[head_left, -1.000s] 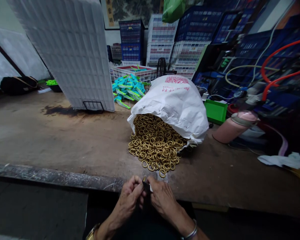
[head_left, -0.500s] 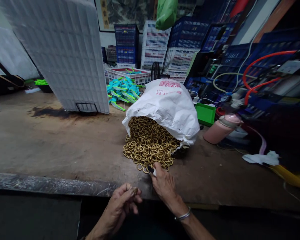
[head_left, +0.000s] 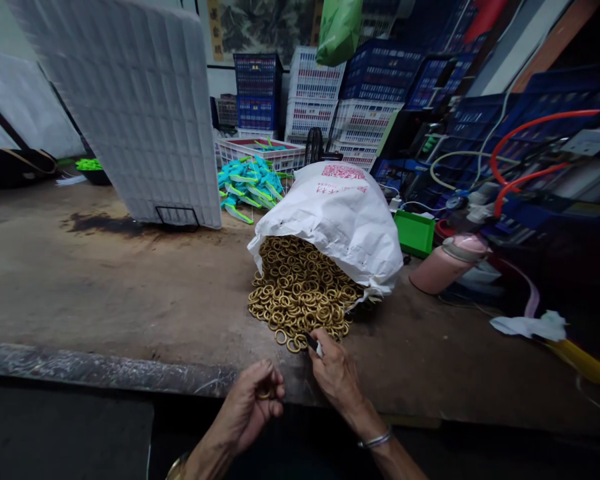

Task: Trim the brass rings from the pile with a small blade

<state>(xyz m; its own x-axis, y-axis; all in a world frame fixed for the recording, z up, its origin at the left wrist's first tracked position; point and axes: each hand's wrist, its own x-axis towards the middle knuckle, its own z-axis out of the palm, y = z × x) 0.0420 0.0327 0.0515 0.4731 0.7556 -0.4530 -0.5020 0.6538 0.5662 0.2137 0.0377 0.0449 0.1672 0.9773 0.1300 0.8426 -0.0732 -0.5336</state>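
Observation:
A brass-coloured ring shows in the curled fingers of my left hand, just off the table's front edge. My right hand is closed around a small tool with a black tip and a white part; its kind I cannot make out. That tip reaches the near edge of a heap of brass-coloured rings. The heap spills from the mouth of a white woven sack lying on its side. A bracelet circles my right wrist.
On the wooden table stand a tall pale ribbed panel, a pile of turquoise and lime pieces, a green tray and a pink bottle. A white cloth lies at right. Stacked crates line the back.
My left hand has risen slightly and its fingers have curled, with the ring now showing. My right hand has shifted a little right, still holding the tool. The view has moved slightly.

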